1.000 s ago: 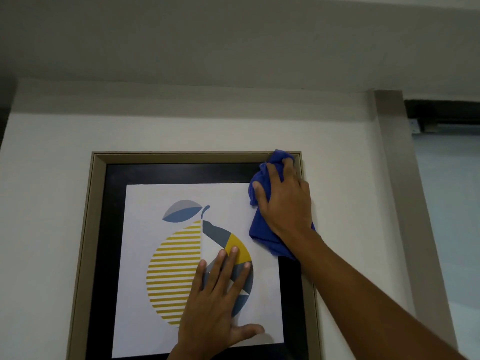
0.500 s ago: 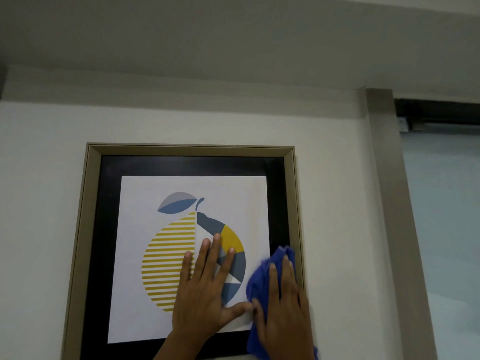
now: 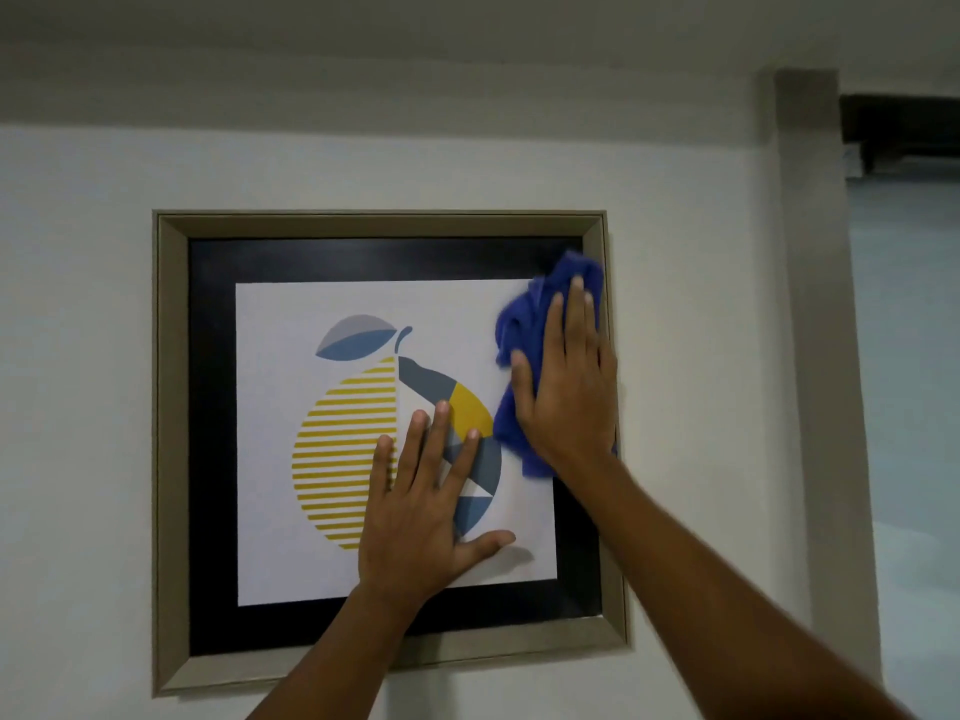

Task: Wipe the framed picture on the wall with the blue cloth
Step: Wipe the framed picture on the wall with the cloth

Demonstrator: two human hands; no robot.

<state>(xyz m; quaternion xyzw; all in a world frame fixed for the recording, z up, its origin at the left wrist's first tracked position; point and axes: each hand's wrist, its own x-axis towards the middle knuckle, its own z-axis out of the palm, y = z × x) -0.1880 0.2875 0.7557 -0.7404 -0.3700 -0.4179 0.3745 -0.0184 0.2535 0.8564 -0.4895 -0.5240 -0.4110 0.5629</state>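
The framed picture [image 3: 171, 459] hangs on a white wall; it has a beige frame, a black mat and a print of a striped yellow and blue fruit. My left hand [image 3: 423, 506] lies flat on the glass over the fruit, fingers spread, holding nothing. My right hand [image 3: 566, 387] presses the crumpled blue cloth [image 3: 519, 314] against the glass at the picture's upper right, near the frame's right edge. The cloth bulges out above and to the left of my fingers, and part of it is hidden under my palm.
A beige vertical trim [image 3: 826, 356] runs down the wall right of the picture. Beyond it is a pale blue pane [image 3: 914, 356] with a dark rail [image 3: 904, 132] at its top. The ceiling [image 3: 415, 39] is close above.
My right hand swept the cloth from the upper right corner down to the lower right, and is now back up at the upper right. My left hand stayed flat on the glass.
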